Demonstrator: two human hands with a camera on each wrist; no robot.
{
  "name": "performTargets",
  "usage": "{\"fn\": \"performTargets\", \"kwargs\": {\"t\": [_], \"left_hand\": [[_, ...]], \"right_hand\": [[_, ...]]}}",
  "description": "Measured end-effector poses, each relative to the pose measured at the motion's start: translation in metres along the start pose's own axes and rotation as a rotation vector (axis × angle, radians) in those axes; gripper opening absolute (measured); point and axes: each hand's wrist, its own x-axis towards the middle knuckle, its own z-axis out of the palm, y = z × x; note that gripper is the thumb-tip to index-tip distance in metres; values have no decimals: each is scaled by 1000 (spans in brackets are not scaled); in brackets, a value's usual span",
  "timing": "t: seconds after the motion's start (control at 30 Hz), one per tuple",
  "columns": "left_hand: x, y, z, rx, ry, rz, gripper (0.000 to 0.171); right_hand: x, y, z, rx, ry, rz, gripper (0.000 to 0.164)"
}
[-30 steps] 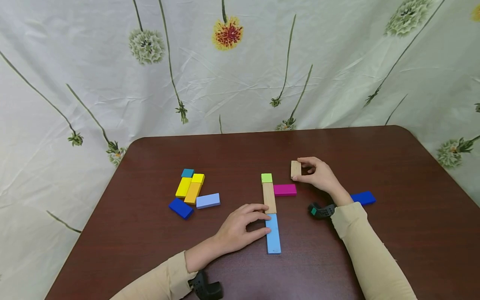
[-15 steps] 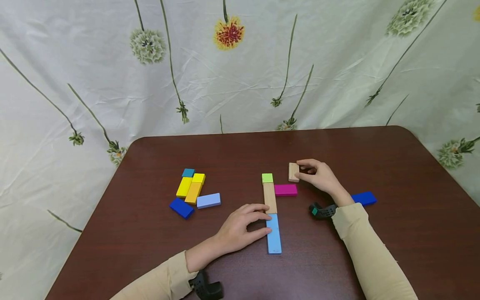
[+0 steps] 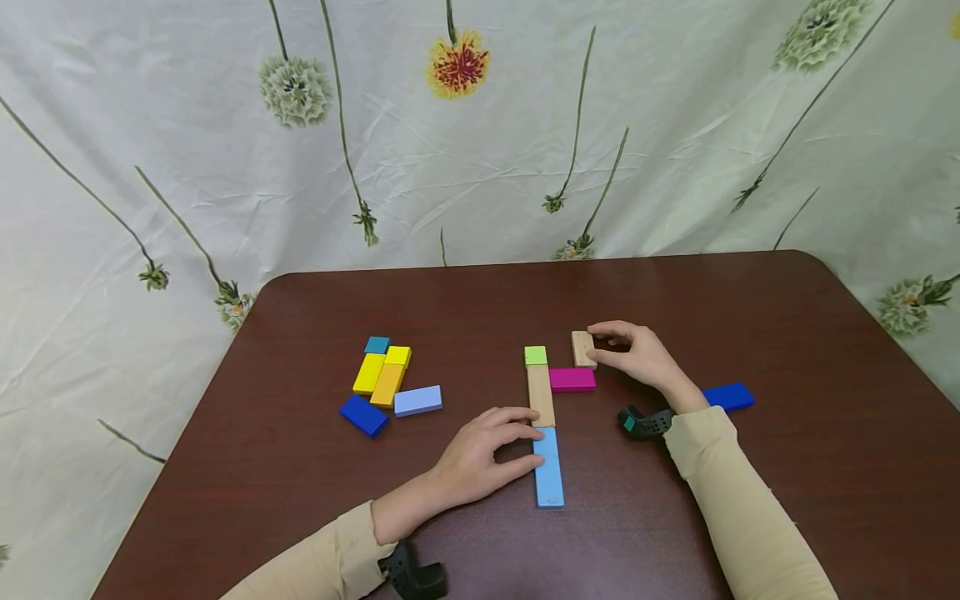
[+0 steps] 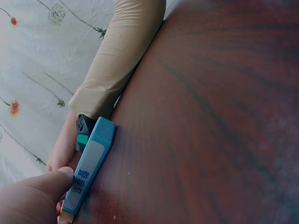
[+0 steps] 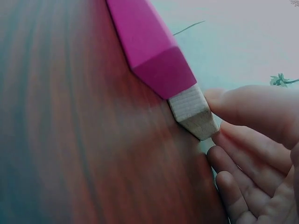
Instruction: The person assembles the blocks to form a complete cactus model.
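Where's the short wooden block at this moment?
In the head view, the short wooden block is right of centre, pinched by the right hand, just beyond the magenta block's far edge near its right end.

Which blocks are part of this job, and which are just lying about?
Seemingly in use: small wooden block, magenta block, green block, long wooden block, light-blue block.

Apparently lying about: group of six blocks, lone blue block.

Sleeves (image 3: 750, 508), two: beige cloth, plain cuffs (image 3: 356, 546). Wrist-worn devices (image 3: 414, 577), two: black; right one bearing a green square patch (image 4: 82, 139).
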Motion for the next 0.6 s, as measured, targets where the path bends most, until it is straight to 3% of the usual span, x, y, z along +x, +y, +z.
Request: {"fn": "performTargets", "kwargs": {"t": [0.6], "left_hand": [[0, 1, 0, -5, -9, -8, 26]], "right_hand": [[-1, 1, -1, 5, -16, -16, 44]]}}
